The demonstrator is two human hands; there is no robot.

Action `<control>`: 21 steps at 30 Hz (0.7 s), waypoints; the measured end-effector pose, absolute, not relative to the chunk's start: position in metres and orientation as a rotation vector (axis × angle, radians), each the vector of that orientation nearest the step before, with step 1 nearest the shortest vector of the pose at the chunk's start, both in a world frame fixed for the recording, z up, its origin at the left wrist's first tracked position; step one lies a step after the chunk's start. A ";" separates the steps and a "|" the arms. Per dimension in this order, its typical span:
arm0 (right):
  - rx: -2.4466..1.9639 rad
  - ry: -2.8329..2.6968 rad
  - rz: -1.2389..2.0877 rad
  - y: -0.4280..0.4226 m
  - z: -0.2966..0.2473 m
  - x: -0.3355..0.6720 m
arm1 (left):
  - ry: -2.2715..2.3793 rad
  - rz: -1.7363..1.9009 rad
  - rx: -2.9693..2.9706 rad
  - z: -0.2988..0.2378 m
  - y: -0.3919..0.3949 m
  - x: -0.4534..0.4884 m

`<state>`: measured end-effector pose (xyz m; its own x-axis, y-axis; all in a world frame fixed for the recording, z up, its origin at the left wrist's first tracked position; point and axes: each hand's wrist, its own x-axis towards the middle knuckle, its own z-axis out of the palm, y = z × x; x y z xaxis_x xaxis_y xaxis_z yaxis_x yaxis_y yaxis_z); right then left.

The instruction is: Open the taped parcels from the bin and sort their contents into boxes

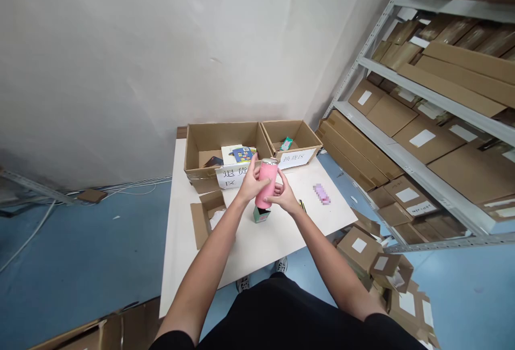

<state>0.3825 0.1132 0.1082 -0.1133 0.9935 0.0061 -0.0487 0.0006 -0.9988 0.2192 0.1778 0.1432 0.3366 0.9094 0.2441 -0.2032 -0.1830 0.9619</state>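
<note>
A pink tumbler (266, 184) with a silvery top is held slightly tilted over the white table. My left hand (252, 182) wraps its left side, the thumb across the front. From the right, my right hand (285, 194) grips it lower down, with fingers behind it. Just under the tumbler's base stands a small green box (261, 216) with dark flaps at its top; whether the two touch I cannot tell. To the left of my forearm lies an open brown carton (198, 224) with white paper inside.
Two cardboard bins with handwritten labels, a larger one (201, 174) and a smaller one (313, 145), stand along the table's back. A blurred pink-purple item (321, 194) lies at right. Shelves of cartons (422, 138) and piled boxes (358, 248) flank the table's right side.
</note>
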 end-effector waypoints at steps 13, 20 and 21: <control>-1.236 -1.197 0.988 0.095 0.115 0.378 | 0.726 1.087 1.378 0.162 0.175 0.229; -1.067 -1.181 1.231 0.090 0.117 0.389 | 0.676 1.038 1.379 0.159 0.174 0.233; -1.078 -1.176 1.215 0.090 0.118 0.392 | 0.691 1.050 1.390 0.159 0.174 0.235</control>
<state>0.3922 0.0904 0.1175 -0.0105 0.9976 0.0687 -0.1013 0.0673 -0.9926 0.2350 0.1739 0.1588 0.4156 0.8899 0.1880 -0.1796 -0.1224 0.9761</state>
